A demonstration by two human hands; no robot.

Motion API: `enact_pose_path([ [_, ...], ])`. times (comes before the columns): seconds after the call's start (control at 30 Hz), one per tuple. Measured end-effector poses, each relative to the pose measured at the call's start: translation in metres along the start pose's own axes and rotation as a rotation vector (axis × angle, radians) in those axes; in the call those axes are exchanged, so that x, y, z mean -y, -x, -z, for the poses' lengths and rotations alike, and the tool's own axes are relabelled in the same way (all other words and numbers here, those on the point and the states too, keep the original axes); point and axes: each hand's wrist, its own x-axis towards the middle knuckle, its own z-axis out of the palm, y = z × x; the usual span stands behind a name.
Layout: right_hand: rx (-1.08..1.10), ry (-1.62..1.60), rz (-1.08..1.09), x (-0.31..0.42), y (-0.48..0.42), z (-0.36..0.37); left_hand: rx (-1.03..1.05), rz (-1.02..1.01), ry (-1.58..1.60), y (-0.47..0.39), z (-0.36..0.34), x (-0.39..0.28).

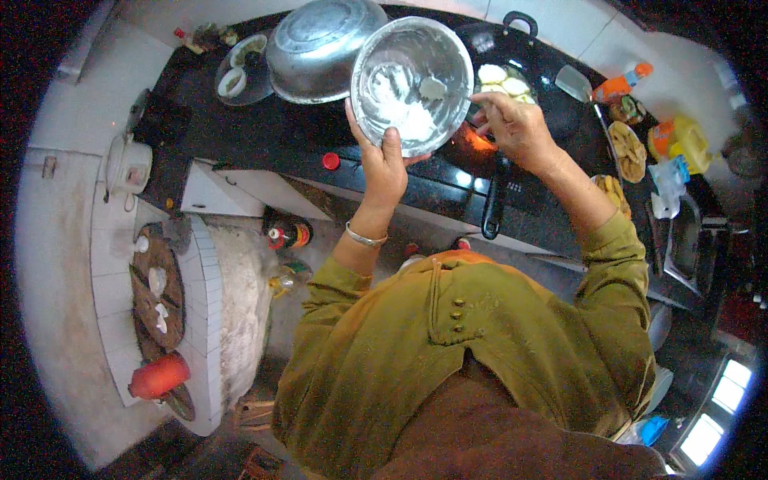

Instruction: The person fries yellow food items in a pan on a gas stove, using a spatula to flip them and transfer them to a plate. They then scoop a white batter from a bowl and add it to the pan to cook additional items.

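My left hand holds a round metal bowl from below, tilted towards me. White batter or paste coats its inside, and a small pale lump or spoon head shows there. At the bowl's right rim, my right hand has its fingers bent together, and seems to pinch a thin handle; the grip is partly hidden. Behind that hand, pale rounded pieces of food lie in a dark wok. An orange flame glows under the wok, whose black handle points towards me.
An overturned metal basin stands left of the bowl, beside a tray with small bowls. A red cap lies on the counter. A spatula, a dish of browned food and a yellow oil jug stand at the right.
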Motion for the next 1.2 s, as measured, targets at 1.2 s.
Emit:
enact_pose_path([
  [1.2, -0.309, -0.671, -0.525, -0.016, 0.027, 0.12, -0.044, 0.143, 0.066, -0.007, -0.005, -0.007],
])
